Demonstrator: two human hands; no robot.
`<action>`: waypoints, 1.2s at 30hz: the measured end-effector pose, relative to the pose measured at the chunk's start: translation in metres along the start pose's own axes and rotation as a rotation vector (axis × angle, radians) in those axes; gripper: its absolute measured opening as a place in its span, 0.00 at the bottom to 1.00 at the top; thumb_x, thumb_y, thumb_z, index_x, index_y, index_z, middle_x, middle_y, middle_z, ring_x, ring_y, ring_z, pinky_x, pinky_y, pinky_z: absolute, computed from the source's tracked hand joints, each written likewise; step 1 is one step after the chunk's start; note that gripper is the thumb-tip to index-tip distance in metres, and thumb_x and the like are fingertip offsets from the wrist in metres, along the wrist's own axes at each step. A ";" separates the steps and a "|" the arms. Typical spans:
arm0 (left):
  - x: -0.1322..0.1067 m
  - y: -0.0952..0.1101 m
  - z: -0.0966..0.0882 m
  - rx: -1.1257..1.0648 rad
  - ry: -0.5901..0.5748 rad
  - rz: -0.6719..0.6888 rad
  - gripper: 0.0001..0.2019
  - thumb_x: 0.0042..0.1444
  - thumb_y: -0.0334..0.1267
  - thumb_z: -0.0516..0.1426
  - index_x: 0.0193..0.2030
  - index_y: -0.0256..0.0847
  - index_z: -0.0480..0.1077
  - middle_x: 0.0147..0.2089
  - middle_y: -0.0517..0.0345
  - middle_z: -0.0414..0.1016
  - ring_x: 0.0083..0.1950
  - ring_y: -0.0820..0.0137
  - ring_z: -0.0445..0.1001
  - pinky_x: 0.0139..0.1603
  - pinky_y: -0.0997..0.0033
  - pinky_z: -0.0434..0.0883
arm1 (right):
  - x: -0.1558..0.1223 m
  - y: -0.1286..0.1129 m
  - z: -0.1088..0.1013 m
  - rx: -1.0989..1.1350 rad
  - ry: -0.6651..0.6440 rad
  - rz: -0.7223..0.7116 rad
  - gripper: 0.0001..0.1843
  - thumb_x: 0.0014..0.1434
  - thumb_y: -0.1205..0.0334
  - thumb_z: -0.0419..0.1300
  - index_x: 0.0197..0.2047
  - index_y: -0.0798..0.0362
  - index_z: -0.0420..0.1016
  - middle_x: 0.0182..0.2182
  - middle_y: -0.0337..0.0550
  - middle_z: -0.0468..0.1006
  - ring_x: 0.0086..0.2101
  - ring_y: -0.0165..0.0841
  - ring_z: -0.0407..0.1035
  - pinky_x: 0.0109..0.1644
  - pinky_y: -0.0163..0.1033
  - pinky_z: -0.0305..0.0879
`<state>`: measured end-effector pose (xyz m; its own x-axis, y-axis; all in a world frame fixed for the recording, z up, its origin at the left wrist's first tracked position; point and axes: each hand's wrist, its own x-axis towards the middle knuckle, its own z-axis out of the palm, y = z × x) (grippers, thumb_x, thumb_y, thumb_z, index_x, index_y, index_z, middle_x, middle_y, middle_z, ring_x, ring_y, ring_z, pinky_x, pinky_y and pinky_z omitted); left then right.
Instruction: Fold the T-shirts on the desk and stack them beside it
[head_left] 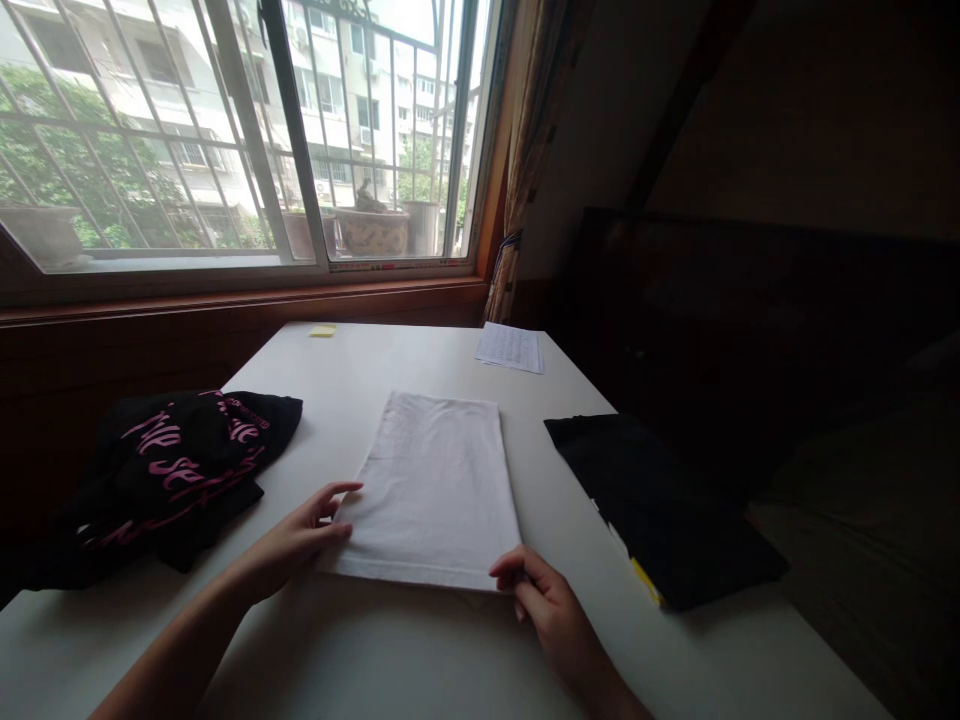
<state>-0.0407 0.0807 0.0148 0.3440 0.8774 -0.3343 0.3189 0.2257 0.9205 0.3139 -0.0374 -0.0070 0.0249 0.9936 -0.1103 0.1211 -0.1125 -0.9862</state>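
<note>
A white garment point(435, 490), folded into a flat rectangle, lies on the white table point(405, 650) in front of me. My left hand point(311, 530) rests at its left edge, thumb and index finger spread apart, their tips touching the cloth. At the near right corner, the fingers of my right hand point(536, 590) are curled and pinch the hem. Part of the right fingers is hidden by the hand itself.
A crumpled black garment with pink lettering point(187, 460) lies at the left. To the right is a folded black garment point(660, 500) with a yellow strip point(646, 582) at its edge. Printed papers point(510, 348) and a yellow note point(323, 330) lie near the far edge, below a barred window.
</note>
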 end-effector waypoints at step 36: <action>0.016 -0.013 0.045 1.106 0.162 0.932 0.17 0.67 0.35 0.55 0.61 0.47 0.70 0.63 0.50 0.71 0.67 0.54 0.64 0.64 0.47 0.71 | 0.011 0.002 -0.034 -0.787 -0.042 -0.392 0.09 0.63 0.69 0.55 0.42 0.48 0.74 0.46 0.45 0.71 0.47 0.38 0.70 0.53 0.42 0.68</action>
<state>0.0004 0.0732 -0.0116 0.7248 0.5747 0.3799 0.5695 -0.8102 0.1389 0.3478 -0.0272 -0.0055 -0.1959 0.9603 0.1987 0.7623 0.2766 -0.5852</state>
